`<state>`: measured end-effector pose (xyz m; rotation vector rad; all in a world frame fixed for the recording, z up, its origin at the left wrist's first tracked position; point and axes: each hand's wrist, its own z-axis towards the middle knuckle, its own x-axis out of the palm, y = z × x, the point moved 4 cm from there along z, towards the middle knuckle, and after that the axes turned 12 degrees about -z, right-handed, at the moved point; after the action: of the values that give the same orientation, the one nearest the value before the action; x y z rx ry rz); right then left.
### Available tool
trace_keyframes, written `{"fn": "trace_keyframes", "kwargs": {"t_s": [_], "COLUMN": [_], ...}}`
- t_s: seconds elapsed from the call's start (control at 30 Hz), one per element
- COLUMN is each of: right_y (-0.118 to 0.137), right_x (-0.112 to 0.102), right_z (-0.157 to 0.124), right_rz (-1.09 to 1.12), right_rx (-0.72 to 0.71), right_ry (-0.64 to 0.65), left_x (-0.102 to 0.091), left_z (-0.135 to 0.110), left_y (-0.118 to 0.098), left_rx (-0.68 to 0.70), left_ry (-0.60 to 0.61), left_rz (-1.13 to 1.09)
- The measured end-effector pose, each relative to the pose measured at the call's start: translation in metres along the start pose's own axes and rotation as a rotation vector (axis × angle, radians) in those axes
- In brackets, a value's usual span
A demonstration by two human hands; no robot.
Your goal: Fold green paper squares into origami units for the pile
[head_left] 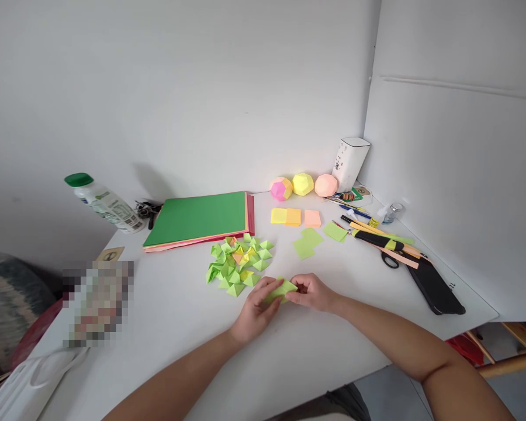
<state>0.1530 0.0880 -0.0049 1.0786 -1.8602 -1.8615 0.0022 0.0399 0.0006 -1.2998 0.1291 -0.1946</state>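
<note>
Between my two hands, over the front middle of the table, is a light green sheet of folding paper (280,290), partly folded. My left hand (255,310) is closed on its left side, thumb below and fingers above. At the paper's right corner my right hand (312,292) pinches it between thumb and fingers. Just beyond my left hand lies a pile of folded paper pieces (230,266), mostly green with a few yellow and orange ones. Loose green paper squares (304,247) lie beyond my right hand.
Stacked coloured sheets (201,219) lie at the back left, beside a white bottle (109,204). Yellow and pink note pads (286,216) and faceted paper balls (303,184) sit at the back. To the right are a black cutter (372,238), scissors (391,260) and a black phone (436,289).
</note>
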Motion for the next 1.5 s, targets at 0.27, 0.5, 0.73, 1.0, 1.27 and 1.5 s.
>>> {"fn": "trace_keyframes", "kwargs": {"t_s": [0.27, 0.5, 0.73, 1.0, 1.27, 1.5], "right_y": [-0.002, -0.003, -0.003, -0.001, -0.007, -0.005], "right_x": [-0.004, -0.005, -0.008, -0.008, -0.009, -0.011], "right_z": [0.000, 0.000, 0.000, 0.001, 0.003, 0.003], "right_rz": [0.037, 0.084, 0.157, 0.219, 0.227, 0.220], "right_rx": [0.021, -0.038, -0.036, 0.012, 0.003, -0.016], "right_ry": [-0.062, -0.140, -0.184, -0.163, -0.173, -0.170], "left_x": [-0.003, -0.004, -0.002, -0.003, -0.002, -0.003], "left_z": [-0.002, 0.001, 0.003, 0.003, 0.003, 0.003], "left_y": [0.020, 0.016, 0.007, 0.008, 0.009, 0.010], "left_rx": [-0.135, -0.120, -0.164, -0.178, -0.157, -0.160], "left_ry": [-0.066, -0.083, -0.021, -0.011, -0.003, 0.003], "left_rz": [-0.125, 0.001, 0.024, 0.026, 0.036, 0.048]}}
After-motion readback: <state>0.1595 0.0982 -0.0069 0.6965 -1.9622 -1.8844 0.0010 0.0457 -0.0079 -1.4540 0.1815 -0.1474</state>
